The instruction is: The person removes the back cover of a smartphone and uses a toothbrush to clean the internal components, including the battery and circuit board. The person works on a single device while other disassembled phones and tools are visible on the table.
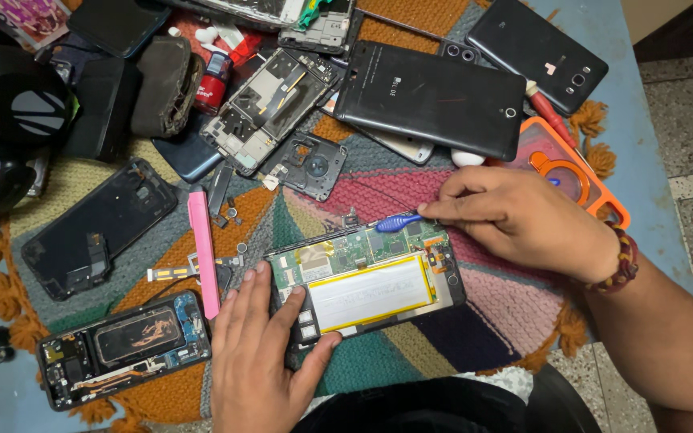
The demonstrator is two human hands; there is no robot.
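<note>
An opened phone [366, 282] lies on a colourful woven mat, showing its green circuit board and a silver battery with a yellow border. My left hand [262, 353] presses flat on the phone's left end, thumb along its lower edge. My right hand [523, 216] pinches a small blue pry tool [397, 222] whose tip touches the top edge of the phone near the circuit board.
A pink flat tool [203, 250] lies left of the phone. Another opened phone [122, 346] sits at the lower left, a black back cover [98, 228] above it. A black tablet [431, 98], phone frames, an orange case [579, 172] and headphones [10, 104] crowd the far side.
</note>
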